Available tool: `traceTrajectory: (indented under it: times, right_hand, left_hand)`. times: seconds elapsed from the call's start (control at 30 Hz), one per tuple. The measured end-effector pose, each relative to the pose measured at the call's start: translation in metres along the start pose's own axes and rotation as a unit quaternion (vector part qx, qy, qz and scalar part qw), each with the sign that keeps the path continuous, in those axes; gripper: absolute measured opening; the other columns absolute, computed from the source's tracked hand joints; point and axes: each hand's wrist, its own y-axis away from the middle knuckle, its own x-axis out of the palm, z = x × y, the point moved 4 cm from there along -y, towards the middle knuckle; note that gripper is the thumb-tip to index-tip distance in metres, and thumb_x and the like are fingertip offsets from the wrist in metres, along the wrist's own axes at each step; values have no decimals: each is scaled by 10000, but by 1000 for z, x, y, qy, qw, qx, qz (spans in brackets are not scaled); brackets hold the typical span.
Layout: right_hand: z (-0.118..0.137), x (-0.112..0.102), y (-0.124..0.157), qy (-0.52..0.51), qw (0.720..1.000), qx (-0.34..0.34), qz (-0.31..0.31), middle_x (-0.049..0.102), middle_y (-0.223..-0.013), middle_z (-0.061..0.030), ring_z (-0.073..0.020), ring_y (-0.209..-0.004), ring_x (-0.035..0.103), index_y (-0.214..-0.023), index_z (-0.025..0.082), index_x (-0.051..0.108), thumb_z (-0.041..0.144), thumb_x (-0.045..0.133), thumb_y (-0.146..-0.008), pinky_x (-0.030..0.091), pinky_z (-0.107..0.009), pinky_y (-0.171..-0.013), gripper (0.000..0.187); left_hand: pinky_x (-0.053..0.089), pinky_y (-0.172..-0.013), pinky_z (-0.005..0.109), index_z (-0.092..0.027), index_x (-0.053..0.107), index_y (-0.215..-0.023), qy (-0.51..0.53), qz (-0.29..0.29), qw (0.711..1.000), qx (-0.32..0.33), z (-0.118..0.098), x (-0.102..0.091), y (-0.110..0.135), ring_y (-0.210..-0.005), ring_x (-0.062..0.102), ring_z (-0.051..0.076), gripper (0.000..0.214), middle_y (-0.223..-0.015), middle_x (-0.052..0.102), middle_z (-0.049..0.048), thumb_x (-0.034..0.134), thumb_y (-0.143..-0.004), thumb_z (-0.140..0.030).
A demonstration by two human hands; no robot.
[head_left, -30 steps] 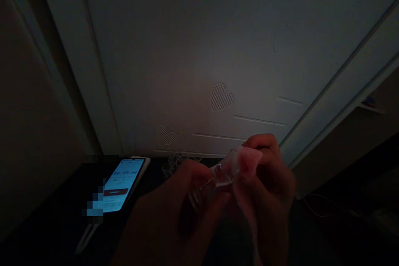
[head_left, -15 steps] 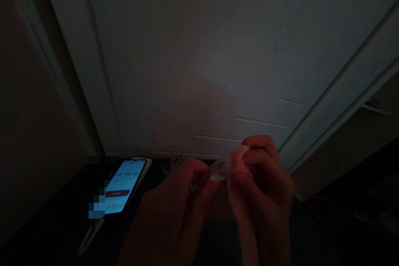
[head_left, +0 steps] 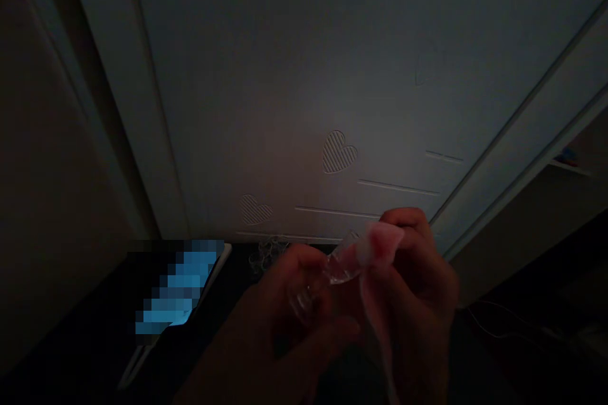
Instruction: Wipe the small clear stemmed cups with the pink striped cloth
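My right hand [head_left: 418, 278] pinches a fuzzy pink cloth [head_left: 380, 243], whose long end hangs down past the wrist. A clear, shiny plastic piece [head_left: 342, 261] sticks out of the cloth on the left, its tip close to my left index finger. In my left hand [head_left: 285, 310], the fingers curl around another see-through curved piece [head_left: 303, 302], while the thumb stands away from them. Dim light hides the exact kind of both clear pieces. Behind the left hand lies a small heap of clear ring-like pieces [head_left: 268, 254] on the dark surface.
A lit phone [head_left: 192, 281], partly pixelated, rests at the left with a pale cable or strap [head_left: 130, 364] below it. A pale panel [head_left: 266, 88] with embossed hearts rises behind the hands. At the right are a shelf edge [head_left: 570, 168] and a thin white cord [head_left: 494, 323].
My left thumb has come off the clear piece and opened downward. My right hand has shifted slightly right with the cloth, so more of the clear piece shows.
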Motion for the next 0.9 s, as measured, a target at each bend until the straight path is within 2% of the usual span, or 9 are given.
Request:
traceTrajectory:
  times: [0.07,0.17,0.27,0.4,0.53,0.67,0.73,0.8,0.9]
  right_hand:
    - [0,-1,-3,19,1000,-5,16,451,-943,-2,-147,-817,531,-761,214,626,150,638,-855,445,-307,-696,115]
    - [0,-2,-5,26,1000,3,18,468,-950,-2,-152,-831,536,-765,224,620,155,659,-840,453,-305,-704,109]
    - [-2,-2,-5,21,1000,8,13,477,-957,-6,-147,-804,524,-771,227,635,181,670,-837,447,-294,-670,88]
    - [0,-1,-3,15,1000,2,14,470,-961,-3,-152,-832,535,-773,226,635,170,674,-834,452,-310,-715,92]
    - [4,0,-1,19,1000,-18,-4,489,-928,-1,-148,-838,534,-755,211,644,163,652,-844,434,-291,-707,102]
    - [6,0,0,-10,998,-26,-55,530,-871,7,-136,-749,529,-772,217,665,219,660,-850,411,-268,-614,78]
    - [5,-1,0,-31,997,-17,-73,539,-871,13,-132,-728,533,-794,230,676,230,676,-847,421,-255,-591,53]
    - [4,-2,1,-40,996,-11,-77,556,-880,15,-130,-730,547,-821,238,689,231,669,-861,441,-245,-595,46]
    - [5,-1,2,-33,997,-16,-66,596,-898,15,-126,-755,567,-873,253,712,225,649,-890,459,-237,-625,71]
  left_hand:
    - [429,-463,163,-344,629,-920,-82,-81,991,70,-4,-6,0,-483,540,70,170,-698,646,-108,691,-764,-318]
    - [457,-539,181,-421,611,-967,-190,-171,949,185,-7,-11,2,-580,621,81,223,-772,677,-149,661,-816,-265]
    - [473,-591,184,-437,612,-993,-233,-195,927,222,-5,-11,2,-616,638,78,242,-809,678,-161,662,-841,-255]
    - [469,-607,159,-418,614,-955,-221,-210,924,230,-8,-11,4,-586,610,61,237,-778,669,-175,698,-814,-247]
    - [433,-539,140,-380,666,-826,-158,-185,953,179,-14,-15,1,-560,608,52,182,-657,671,-169,734,-755,-227]
    - [402,-443,97,-306,680,-785,-19,-81,990,112,-7,-21,-9,-435,525,37,64,-529,610,-129,704,-785,-247]
    - [400,-407,86,-281,675,-820,51,-22,994,89,-1,-21,-13,-393,509,28,18,-529,600,-120,691,-821,-289]
    - [405,-396,84,-266,679,-850,97,13,992,78,4,-21,-15,-383,515,24,62,-551,609,-109,687,-845,-327]
    - [414,-419,78,-262,691,-861,133,18,988,78,6,-21,-15,-405,518,21,75,-561,618,-98,667,-874,-332]
